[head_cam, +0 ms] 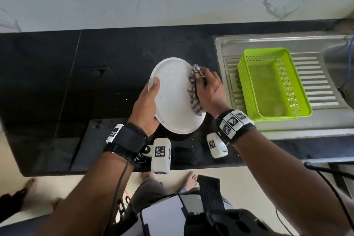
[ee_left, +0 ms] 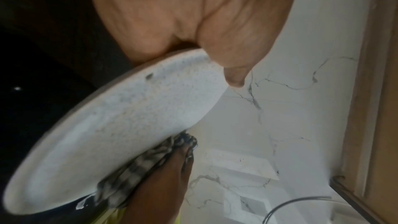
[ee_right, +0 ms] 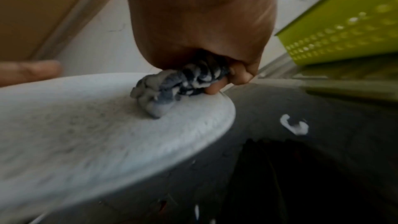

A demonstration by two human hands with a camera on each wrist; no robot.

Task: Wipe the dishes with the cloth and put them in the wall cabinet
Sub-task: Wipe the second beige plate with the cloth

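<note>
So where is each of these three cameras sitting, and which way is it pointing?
Head: worn on the head, looking down at the counter; both forearms, left hand and right hand show.
Left wrist: looks along the left palm at the plate and the marble wall.
Right wrist: looks along the right hand at the cloth and the green basket.
All three share plate and cloth.

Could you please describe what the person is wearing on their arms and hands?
Both hands, left hand and right hand, are bare and the forearms sleeveless. Each wrist carries a black strap with white blocks printed with black square markers, plus a white camera housing beneath. Thin black cables trail along both forearms.
</note>
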